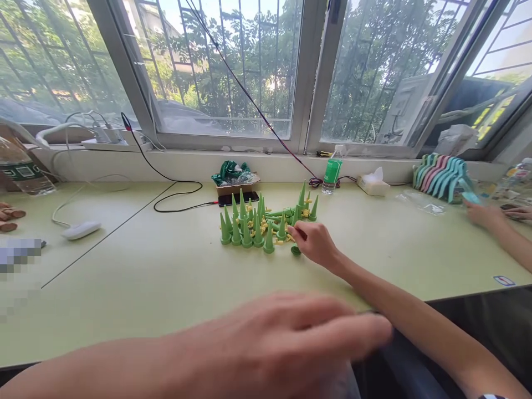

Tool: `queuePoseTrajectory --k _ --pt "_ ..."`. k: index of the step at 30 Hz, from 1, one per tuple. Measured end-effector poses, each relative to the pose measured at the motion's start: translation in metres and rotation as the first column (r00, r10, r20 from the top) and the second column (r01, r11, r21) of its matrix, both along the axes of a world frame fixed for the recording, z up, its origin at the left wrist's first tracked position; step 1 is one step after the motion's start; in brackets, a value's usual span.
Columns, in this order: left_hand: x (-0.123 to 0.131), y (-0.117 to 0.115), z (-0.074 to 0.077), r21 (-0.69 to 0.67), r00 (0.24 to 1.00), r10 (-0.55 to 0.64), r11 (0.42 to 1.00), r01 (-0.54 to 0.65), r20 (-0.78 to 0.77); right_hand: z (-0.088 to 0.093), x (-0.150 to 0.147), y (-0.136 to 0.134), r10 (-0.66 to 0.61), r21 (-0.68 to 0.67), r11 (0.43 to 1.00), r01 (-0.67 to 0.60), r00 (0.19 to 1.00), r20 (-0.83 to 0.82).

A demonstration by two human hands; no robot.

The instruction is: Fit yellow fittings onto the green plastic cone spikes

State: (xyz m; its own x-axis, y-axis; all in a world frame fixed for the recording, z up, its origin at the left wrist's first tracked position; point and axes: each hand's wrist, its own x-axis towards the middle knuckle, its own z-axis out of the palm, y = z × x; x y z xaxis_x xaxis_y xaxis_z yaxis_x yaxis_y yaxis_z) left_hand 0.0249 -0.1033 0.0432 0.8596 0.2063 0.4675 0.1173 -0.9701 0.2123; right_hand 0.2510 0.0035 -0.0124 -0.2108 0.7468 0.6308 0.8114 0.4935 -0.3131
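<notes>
My right hand is closed, its fingertips at the right side of a cluster of green plastic cone-shaped spikes. What it pinches, if anything, is hidden by the fingers. Just below those fingers shows a dark green round piece; whether it is held or lies on the table I cannot tell. Small yellow plastic pieces are scattered among the spikes, most of which stand upright. Across the near foreground, blurred by motion, my left hand hangs over the table's front edge with its fingers toward the right.
Behind the spikes are a phone on a cable and a small box. A water bottle, a tissue box and coloured hangers stand farther right. Another person's hand reaches in there. A white device lies left.
</notes>
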Motion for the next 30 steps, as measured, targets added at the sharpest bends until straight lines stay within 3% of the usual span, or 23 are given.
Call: queuePoseTrajectory --k 1,3,6,8,11,16,24,30 --pt "0.01 0.011 0.012 0.007 0.996 0.077 0.997 -0.078 0.041 0.0 0.001 0.001 -0.008 0.003 1.0 0.008 1.0 0.001" --pt "0.021 0.034 0.014 0.087 0.987 0.14 0.985 -0.146 0.075 0.0 0.003 0.003 -0.024 0.002 1.0 0.024 1.0 0.003" --pt "0.024 0.065 -0.018 0.287 0.991 0.136 0.95 -0.125 -0.017 0.002 0.008 0.007 -0.041 -0.018 0.999 0.041 0.999 0.002" --pt "0.022 0.08 -0.04 0.327 0.986 0.155 0.936 -0.128 -0.057 0.004 0.014 0.01 -0.041 -0.051 0.998 0.041 0.999 0.007" --pt "0.02 0.09 -0.055 0.215 0.976 0.21 0.957 -0.194 -0.053 0.006 0.021 0.014 -0.045 -0.097 0.994 0.048 0.999 0.03" --pt "0.021 0.097 -0.055 -0.033 0.954 0.3 0.953 -0.301 -0.02 0.006 0.026 0.016 -0.047 -0.173 0.983 0.062 0.995 0.09" --pt "0.02 0.106 -0.062 -0.04 0.906 0.418 0.906 -0.421 -0.062 0.003 0.025 0.017 0.044 -0.306 0.952 -0.019 0.996 0.076" --pt "0.02 0.109 -0.062 -0.072 0.916 0.396 0.914 -0.399 -0.057 0.002 0.02 0.014 0.154 -0.375 0.918 -0.133 0.988 0.025"
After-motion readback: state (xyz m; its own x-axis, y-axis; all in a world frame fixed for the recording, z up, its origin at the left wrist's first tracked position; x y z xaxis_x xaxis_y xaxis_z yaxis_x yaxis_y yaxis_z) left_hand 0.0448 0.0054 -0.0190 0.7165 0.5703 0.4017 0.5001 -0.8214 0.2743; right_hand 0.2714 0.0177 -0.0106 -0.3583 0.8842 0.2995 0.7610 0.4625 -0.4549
